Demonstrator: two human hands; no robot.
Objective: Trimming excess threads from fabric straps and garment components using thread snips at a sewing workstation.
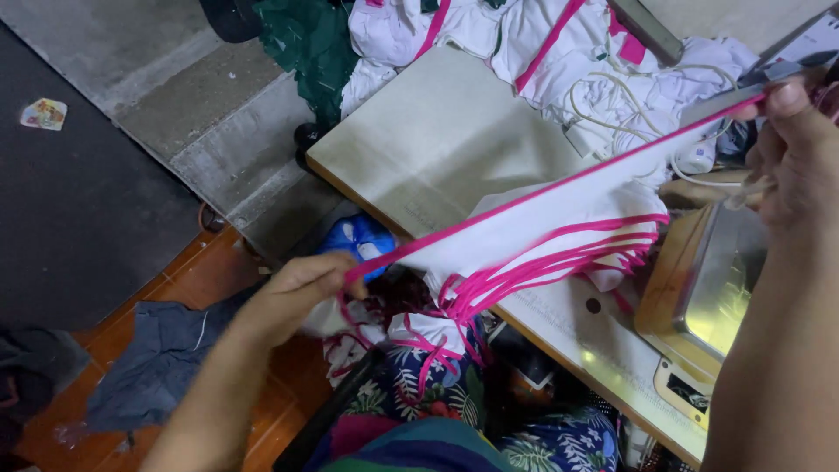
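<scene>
My left hand point(301, 288) pinches one end of a white cloth piece point(533, 223) edged with pink binding, low at the table's front edge. My right hand point(795, 157) grips the other end, high at the right, so the pink edge runs taut between them. The rest of the cloth hangs in folds with several pink strips point(524, 271) bunched beneath. A stack of similar white and pink pieces point(411, 336) lies on my lap over flowered fabric point(419, 393).
A pale sewing table point(428, 140) holds a heap of white and pink garments point(542, 44) at the back and a metal machine plate point(725, 280) at right. Dark green cloth point(306, 44), a blue bag point(358, 238) and dark clothes point(166, 350) lie on the floor.
</scene>
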